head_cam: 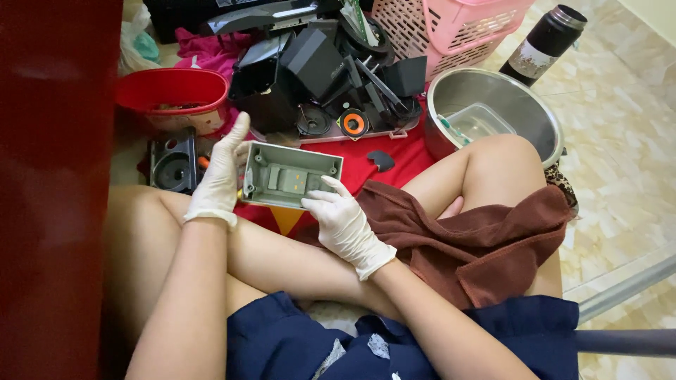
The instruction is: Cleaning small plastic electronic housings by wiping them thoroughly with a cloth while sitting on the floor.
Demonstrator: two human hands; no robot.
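Observation:
A grey rectangular plastic casing with an open inside is held over my crossed legs. My left hand, in a white glove, grips its left end with the fingers spread up along the side. My right hand, also gloved, holds its lower right corner, thumb on the rim. Inside the casing are screw posts and a small raised plate.
A pile of black speaker parts lies ahead on a red cloth. A red bowl and a black speaker panel are at the left. A steel basin, pink baskets, a flask and a brown towel are at the right.

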